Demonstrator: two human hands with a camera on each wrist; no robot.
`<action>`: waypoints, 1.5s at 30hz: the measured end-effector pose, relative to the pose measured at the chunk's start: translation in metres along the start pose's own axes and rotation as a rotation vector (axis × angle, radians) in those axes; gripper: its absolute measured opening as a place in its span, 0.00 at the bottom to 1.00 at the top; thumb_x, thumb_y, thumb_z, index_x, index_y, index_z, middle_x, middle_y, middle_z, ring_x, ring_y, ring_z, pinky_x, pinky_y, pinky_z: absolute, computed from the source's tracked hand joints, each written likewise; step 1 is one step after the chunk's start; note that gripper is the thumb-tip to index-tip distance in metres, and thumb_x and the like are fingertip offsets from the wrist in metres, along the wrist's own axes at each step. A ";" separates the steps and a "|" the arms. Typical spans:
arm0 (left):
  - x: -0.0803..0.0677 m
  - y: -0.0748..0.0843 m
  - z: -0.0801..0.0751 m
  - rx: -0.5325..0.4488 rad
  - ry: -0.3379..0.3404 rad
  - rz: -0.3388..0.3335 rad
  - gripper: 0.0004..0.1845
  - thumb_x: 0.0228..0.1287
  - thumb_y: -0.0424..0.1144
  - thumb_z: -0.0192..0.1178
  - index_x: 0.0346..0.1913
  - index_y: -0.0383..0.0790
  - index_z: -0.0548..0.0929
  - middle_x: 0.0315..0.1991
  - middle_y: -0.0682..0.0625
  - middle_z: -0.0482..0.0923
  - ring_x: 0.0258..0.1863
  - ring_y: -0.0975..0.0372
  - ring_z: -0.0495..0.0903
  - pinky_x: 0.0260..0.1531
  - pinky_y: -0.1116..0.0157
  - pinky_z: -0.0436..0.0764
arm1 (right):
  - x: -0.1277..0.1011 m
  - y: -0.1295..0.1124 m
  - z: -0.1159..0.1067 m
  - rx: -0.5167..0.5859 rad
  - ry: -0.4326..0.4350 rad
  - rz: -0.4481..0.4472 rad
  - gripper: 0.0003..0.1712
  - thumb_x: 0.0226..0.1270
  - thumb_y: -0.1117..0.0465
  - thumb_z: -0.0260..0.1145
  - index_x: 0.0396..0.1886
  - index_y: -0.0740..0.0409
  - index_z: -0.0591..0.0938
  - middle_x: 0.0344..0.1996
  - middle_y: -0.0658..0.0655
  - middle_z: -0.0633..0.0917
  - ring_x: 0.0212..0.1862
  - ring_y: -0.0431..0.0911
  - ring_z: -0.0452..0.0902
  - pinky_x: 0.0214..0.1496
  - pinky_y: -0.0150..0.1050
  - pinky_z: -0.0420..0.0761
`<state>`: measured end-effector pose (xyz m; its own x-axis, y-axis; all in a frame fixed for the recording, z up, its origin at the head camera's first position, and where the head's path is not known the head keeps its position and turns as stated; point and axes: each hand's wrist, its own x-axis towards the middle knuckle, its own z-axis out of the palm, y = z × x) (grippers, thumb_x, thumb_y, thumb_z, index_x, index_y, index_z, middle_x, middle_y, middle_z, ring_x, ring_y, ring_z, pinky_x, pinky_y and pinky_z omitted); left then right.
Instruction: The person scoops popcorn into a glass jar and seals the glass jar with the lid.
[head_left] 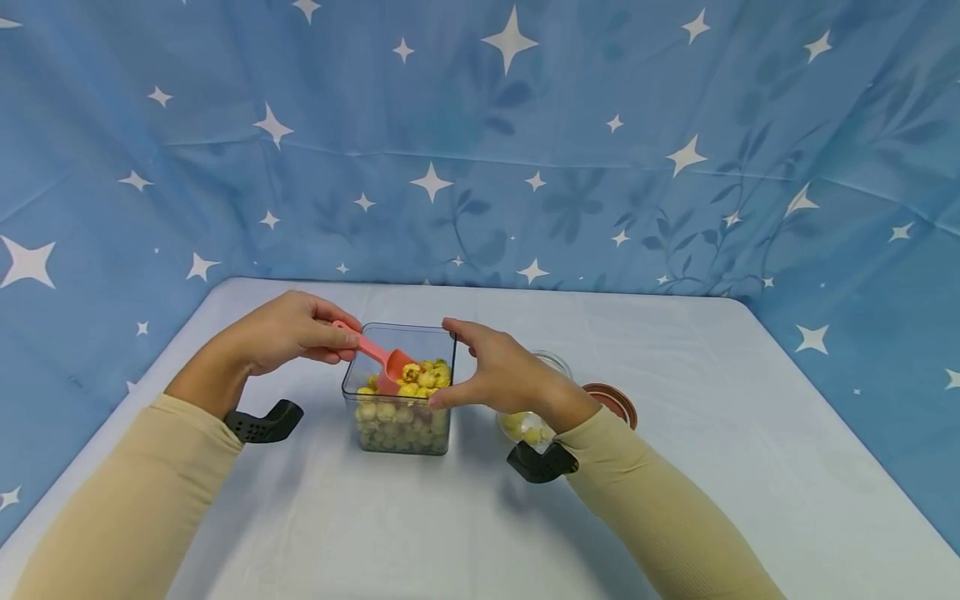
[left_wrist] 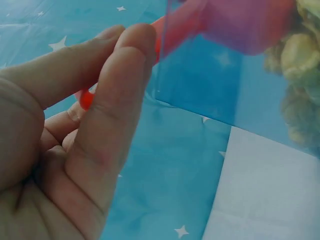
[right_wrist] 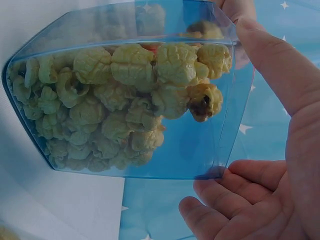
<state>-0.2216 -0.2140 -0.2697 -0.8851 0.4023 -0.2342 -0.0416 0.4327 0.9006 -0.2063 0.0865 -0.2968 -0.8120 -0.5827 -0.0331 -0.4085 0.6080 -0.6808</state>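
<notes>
My left hand [head_left: 288,333] pinches the handle of a pink scoop [head_left: 393,367] between thumb and fingertips, at the left rim of a clear square container [head_left: 442,440]. The scoop's bowl dips into the yellow popcorn [head_left: 426,380] inside. Across the container's right side, my right hand [head_left: 506,371] holds it, thumb at the near corner and fingers at the far one. In the right wrist view, popcorn [right_wrist: 132,65] shows through the wall, with thumb and fingertips at two corners of the rim. The container stands upright on the table.
Behind my right wrist, partly hidden, is a clear round jar [head_left: 553,358] with some popcorn in it. A reddish-brown round lid [head_left: 617,403] lies right of it. A white cloth [head_left: 360,533] covers the table, and a blue star-patterned curtain [head_left: 450,108] hangs behind.
</notes>
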 end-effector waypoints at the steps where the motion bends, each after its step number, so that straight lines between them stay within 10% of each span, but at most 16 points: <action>1: 0.000 -0.001 0.000 -0.008 0.005 0.003 0.26 0.70 0.34 0.64 0.63 0.20 0.73 0.40 0.40 0.85 0.38 0.58 0.85 0.44 0.64 0.85 | 0.000 0.000 0.000 -0.002 0.000 -0.002 0.61 0.53 0.43 0.79 0.80 0.56 0.57 0.76 0.54 0.62 0.71 0.56 0.64 0.70 0.49 0.69; 45: -0.005 -0.030 -0.001 -0.254 0.126 0.071 0.28 0.75 0.33 0.57 0.67 0.17 0.63 0.38 0.50 0.85 0.38 0.66 0.85 0.43 0.69 0.84 | 0.001 -0.001 0.001 0.011 0.011 0.020 0.61 0.52 0.44 0.80 0.79 0.56 0.58 0.76 0.55 0.62 0.71 0.57 0.64 0.68 0.50 0.70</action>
<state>-0.2165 -0.2299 -0.2954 -0.9400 0.3137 -0.1342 -0.0781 0.1849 0.9797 -0.2064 0.0848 -0.2973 -0.8245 -0.5646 -0.0392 -0.3875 0.6136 -0.6880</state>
